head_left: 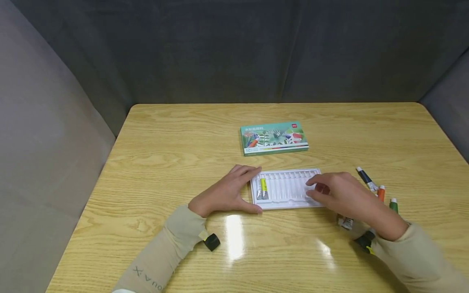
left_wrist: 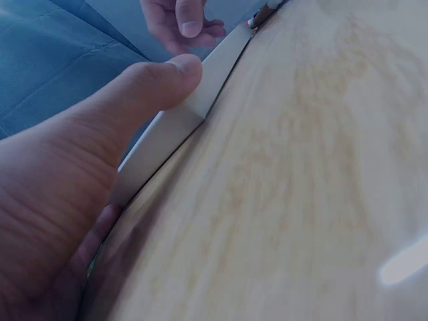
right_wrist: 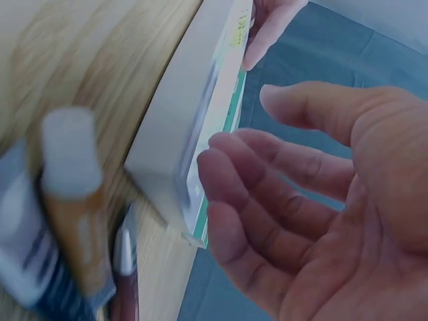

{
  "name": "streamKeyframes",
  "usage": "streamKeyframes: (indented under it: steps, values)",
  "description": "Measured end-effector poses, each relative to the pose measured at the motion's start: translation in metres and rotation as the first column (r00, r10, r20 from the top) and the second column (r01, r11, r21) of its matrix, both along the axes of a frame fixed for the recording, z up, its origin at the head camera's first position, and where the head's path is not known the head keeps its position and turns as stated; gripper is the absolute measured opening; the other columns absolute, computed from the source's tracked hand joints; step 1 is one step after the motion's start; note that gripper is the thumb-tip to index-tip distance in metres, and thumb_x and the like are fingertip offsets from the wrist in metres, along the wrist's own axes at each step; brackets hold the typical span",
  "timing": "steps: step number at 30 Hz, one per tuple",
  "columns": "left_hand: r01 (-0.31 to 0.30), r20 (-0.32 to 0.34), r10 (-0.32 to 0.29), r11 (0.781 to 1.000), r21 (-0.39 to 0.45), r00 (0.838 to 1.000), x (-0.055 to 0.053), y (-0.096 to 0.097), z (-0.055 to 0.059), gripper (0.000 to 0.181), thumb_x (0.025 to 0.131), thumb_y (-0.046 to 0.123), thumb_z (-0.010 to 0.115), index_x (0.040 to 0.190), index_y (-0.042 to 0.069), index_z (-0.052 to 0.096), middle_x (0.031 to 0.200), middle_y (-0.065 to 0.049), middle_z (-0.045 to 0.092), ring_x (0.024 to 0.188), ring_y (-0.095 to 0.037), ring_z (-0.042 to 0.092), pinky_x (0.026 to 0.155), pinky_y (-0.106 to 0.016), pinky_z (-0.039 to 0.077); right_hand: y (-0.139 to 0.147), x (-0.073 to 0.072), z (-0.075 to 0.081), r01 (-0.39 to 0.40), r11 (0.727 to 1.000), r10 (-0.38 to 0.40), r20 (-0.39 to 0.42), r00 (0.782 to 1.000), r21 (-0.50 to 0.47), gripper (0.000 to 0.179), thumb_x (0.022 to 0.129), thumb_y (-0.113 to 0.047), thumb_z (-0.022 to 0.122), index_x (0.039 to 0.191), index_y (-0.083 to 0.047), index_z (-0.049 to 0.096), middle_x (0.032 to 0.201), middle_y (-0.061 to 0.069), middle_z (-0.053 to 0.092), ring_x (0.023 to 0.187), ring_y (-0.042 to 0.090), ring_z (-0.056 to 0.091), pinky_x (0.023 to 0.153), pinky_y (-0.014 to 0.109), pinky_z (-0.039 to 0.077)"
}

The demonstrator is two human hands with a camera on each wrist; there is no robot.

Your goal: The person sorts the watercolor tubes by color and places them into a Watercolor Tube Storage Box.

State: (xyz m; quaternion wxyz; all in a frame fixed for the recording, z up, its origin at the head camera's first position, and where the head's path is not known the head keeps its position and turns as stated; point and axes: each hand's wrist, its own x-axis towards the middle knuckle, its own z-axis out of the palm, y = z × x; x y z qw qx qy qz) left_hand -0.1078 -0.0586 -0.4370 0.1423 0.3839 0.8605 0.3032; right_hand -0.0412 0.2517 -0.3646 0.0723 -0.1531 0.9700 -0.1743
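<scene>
A white plastic tray (head_left: 282,189) with slots for paint tubes lies on the table. Its left end holds a yellow paint tube (head_left: 264,188) and a pale-labelled one (head_left: 259,189) beside it. My left hand (head_left: 229,191) grips that end, thumb along the near side and fingers at the far side; the left wrist view shows the thumb (left_wrist: 160,83) against the tray wall. Above the tray's right end hovers my right hand (head_left: 338,195). Its fingers (right_wrist: 267,207) are loosely bent, and nothing shows between them and the thumb.
Right of the tray lie a dark paint tube (head_left: 366,178), an orange one (head_left: 381,193) and a green one (head_left: 393,205). Another tube (head_left: 345,222) is partly hidden beneath my right hand. Behind the tray lies a green paint box (head_left: 275,138). Grey cloth (head_left: 220,53) hangs behind the table.
</scene>
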Motion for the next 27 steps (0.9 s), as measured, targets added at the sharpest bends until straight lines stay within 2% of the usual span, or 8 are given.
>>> streamKeyframes:
  steps: [5, 9, 16, 22, 27]
  values:
    - [-0.002, 0.003, 0.002, 1.0, -0.004, 1.0, 0.0, 0.0, 0.0, 0.115, 0.075, 0.065, 0.085, 0.165, 0.02, 0.029, 0.164, 0.002, 0.039, 0.15, -0.016, 0.036, 0.124, -0.043, 0.039, 0.012, 0.005, 0.002, -0.037, 0.999, 0.037, -0.047, 0.998, 0.013, 0.01, 0.089, -0.019, 0.079, 0.098, -0.015, 0.079, 0.078, -0.011, 0.07, 0.07, -0.001, 0.055, 0.06, 0.02, 0.046]
    - [-0.002, 0.0, 0.002, 1.0, -0.011, 1.0, -0.001, 0.001, 0.0, 0.115, 0.075, 0.065, 0.085, 0.165, 0.02, 0.029, 0.164, 0.002, 0.039, 0.151, -0.016, 0.035, 0.124, -0.042, 0.039, 0.022, 0.007, 0.003, -0.06, 0.997, 0.063, -0.054, 0.997, 0.046, 0.011, 0.086, -0.015, 0.081, 0.096, -0.015, 0.078, 0.078, -0.011, 0.067, 0.069, 0.0, 0.05, 0.061, 0.02, 0.044]
    - [0.002, 0.002, -0.002, 1.0, -0.006, 1.0, 0.0, 0.001, 0.001, 0.115, 0.076, 0.063, 0.085, 0.165, 0.017, 0.03, 0.164, 0.0, 0.04, 0.149, -0.017, 0.037, 0.124, -0.042, 0.039, 0.04, 0.01, 0.0, -0.157, 0.986, 0.156, 0.012, 0.988, 0.061, 0.018, 0.082, -0.009, 0.085, 0.096, -0.017, 0.076, 0.084, -0.014, 0.068, 0.073, -0.005, 0.053, 0.062, 0.02, 0.047]
    - [0.002, 0.01, -0.002, 1.0, -0.007, 1.0, 0.0, 0.001, 0.003, 0.115, 0.076, 0.063, 0.085, 0.165, 0.018, 0.029, 0.164, 0.001, 0.039, 0.15, -0.017, 0.036, 0.124, -0.042, 0.039, 0.055, 0.014, -0.004, -0.23, 0.973, 0.222, 0.159, 0.962, 0.033, 0.025, 0.084, -0.008, 0.084, 0.098, -0.027, 0.073, 0.093, -0.018, 0.067, 0.079, -0.009, 0.054, 0.063, 0.019, 0.049]
    - [-0.004, 0.014, 0.004, 1.0, -0.007, 1.0, 0.0, 0.001, 0.001, 0.114, 0.076, 0.064, 0.084, 0.165, 0.019, 0.029, 0.164, 0.001, 0.039, 0.15, -0.017, 0.036, 0.124, -0.042, 0.039, 0.062, 0.016, -0.009, -0.253, 0.967, 0.248, 0.154, 0.957, 0.017, 0.027, 0.083, -0.007, 0.085, 0.096, -0.029, 0.074, 0.1, -0.015, 0.069, 0.086, -0.005, 0.06, 0.066, 0.021, 0.054]
